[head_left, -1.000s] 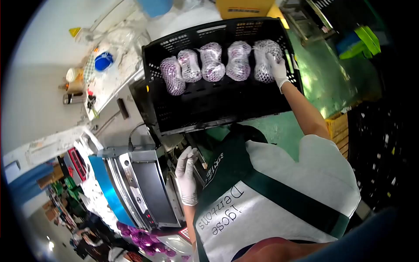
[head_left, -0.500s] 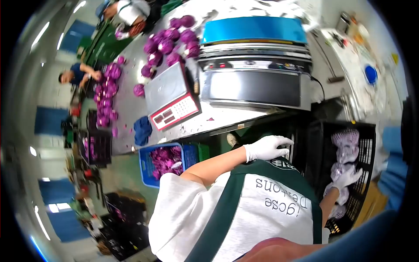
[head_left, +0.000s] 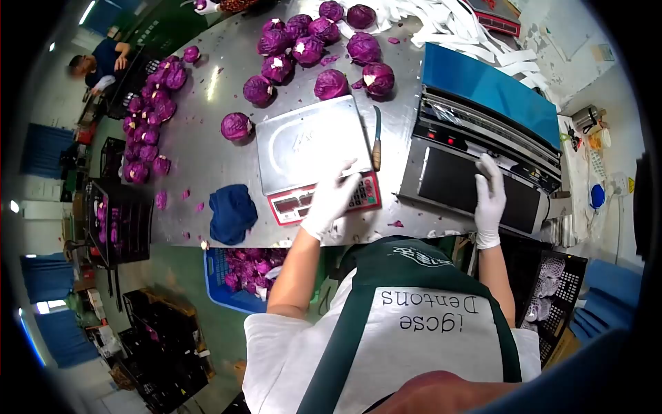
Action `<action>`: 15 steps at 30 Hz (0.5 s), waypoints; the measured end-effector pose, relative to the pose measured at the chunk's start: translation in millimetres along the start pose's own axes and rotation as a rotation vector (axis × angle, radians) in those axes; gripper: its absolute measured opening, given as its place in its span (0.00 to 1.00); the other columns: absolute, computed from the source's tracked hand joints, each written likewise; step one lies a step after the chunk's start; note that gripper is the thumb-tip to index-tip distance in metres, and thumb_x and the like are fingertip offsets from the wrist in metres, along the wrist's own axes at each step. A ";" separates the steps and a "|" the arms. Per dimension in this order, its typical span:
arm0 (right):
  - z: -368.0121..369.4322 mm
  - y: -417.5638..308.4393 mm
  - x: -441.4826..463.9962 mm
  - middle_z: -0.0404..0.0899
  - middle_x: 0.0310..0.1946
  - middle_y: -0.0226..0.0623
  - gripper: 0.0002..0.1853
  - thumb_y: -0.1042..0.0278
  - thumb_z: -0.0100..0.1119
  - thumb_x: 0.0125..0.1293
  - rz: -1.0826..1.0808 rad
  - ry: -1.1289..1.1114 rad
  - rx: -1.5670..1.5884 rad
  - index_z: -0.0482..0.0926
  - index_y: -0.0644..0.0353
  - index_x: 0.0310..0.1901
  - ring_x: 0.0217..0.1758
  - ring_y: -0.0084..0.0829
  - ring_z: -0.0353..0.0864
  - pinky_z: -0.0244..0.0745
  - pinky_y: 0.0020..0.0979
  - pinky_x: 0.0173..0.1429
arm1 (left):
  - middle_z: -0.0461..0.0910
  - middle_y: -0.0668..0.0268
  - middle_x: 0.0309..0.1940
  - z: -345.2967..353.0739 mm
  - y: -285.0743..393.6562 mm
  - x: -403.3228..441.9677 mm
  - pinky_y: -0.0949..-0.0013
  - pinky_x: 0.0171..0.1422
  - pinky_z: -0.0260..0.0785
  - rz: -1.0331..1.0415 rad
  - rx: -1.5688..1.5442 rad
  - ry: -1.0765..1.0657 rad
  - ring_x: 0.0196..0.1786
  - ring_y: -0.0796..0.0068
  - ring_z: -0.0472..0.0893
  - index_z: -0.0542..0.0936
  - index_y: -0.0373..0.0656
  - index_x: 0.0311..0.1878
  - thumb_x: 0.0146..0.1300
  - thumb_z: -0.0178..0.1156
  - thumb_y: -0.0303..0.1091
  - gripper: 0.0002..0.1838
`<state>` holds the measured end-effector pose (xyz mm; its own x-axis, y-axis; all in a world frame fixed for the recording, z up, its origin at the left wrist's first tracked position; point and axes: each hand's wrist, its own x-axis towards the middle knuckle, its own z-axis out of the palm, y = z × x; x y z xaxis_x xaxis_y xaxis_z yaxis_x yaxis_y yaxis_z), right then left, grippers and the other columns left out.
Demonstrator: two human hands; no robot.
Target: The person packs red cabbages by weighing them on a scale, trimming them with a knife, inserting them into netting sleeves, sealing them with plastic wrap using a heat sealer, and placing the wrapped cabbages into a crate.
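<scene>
My left hand, in a white glove, is over the front of the digital scale, partly covering its red keypad. Its fingers are spread and nothing shows in them. My right hand, also gloved, is above the black plate of the wrapping machine, fingers extended, holding nothing. Whether either hand touches what lies under it, I cannot tell. The scale's metal pan has no cabbage on it. A knife with a wooden handle lies between scale and machine. Purple cabbages sit beyond the scale.
More cabbages line the table's left edge. A blue cloth lies left of the scale. Below the table edge stands a blue basket of purple leaves. A black crate with wrapped bundles is at right. A person works at far left.
My right hand has left the black crate and come up over the machine. My left hand has moved from in front of my apron to the scale. The view has turned toward the table.
</scene>
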<state>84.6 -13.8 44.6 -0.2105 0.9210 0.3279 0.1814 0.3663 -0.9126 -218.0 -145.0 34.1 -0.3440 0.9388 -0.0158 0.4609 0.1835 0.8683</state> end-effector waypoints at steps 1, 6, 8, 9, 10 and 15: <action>20.3 -3.6 4.7 0.72 0.60 0.40 0.18 0.78 0.51 0.69 0.059 -0.031 0.094 0.73 0.65 0.60 0.59 0.29 0.75 0.67 0.29 0.67 | 0.79 0.59 0.54 -20.3 -9.7 16.2 0.66 0.61 0.69 -0.020 0.071 0.057 0.54 0.67 0.78 0.75 0.40 0.62 0.66 0.58 0.34 0.21; 92.2 -25.9 25.0 0.77 0.53 0.40 0.15 0.78 0.52 0.68 0.198 -0.207 0.085 0.77 0.66 0.55 0.55 0.29 0.77 0.69 0.28 0.63 | 0.78 0.55 0.55 -92.8 -62.9 141.9 0.66 0.62 0.69 -0.028 0.012 0.121 0.56 0.67 0.78 0.74 0.40 0.63 0.66 0.60 0.37 0.24; 111.8 -23.2 36.4 0.80 0.49 0.40 0.14 0.77 0.52 0.67 0.230 -0.296 0.013 0.78 0.66 0.53 0.52 0.29 0.79 0.70 0.27 0.60 | 0.74 0.50 0.60 -99.5 -92.3 203.3 0.65 0.64 0.68 -0.116 -0.039 0.069 0.61 0.64 0.75 0.70 0.38 0.67 0.62 0.63 0.41 0.31; 121.5 -17.1 43.0 0.80 0.46 0.39 0.13 0.76 0.54 0.67 0.190 -0.326 -0.073 0.79 0.66 0.51 0.49 0.27 0.80 0.71 0.25 0.56 | 0.72 0.48 0.62 -95.8 -118.9 234.8 0.64 0.66 0.67 -0.134 -0.068 0.066 0.63 0.61 0.74 0.68 0.38 0.68 0.59 0.66 0.43 0.36; 131.0 -18.4 52.2 0.80 0.45 0.39 0.13 0.76 0.54 0.67 0.231 -0.375 -0.090 0.79 0.65 0.52 0.48 0.27 0.80 0.72 0.25 0.55 | 0.70 0.45 0.63 -94.6 -121.2 258.7 0.63 0.68 0.65 -0.080 0.107 0.020 0.65 0.57 0.72 0.66 0.37 0.69 0.55 0.68 0.46 0.41; 188.5 -12.7 90.0 0.81 0.43 0.39 0.13 0.77 0.55 0.67 0.248 -0.560 -0.090 0.78 0.65 0.53 0.43 0.25 0.80 0.73 0.23 0.51 | 0.72 0.46 0.61 -55.9 -168.4 342.0 0.62 0.69 0.65 0.055 0.137 -0.196 0.62 0.53 0.75 0.64 0.40 0.70 0.44 0.75 0.48 0.50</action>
<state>-117.7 39.4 39.7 -0.6196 0.7795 -0.0917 0.3650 0.1827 -0.9129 -459.0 128.9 -89.8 -0.1564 0.9846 -0.0783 0.5855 0.1563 0.7955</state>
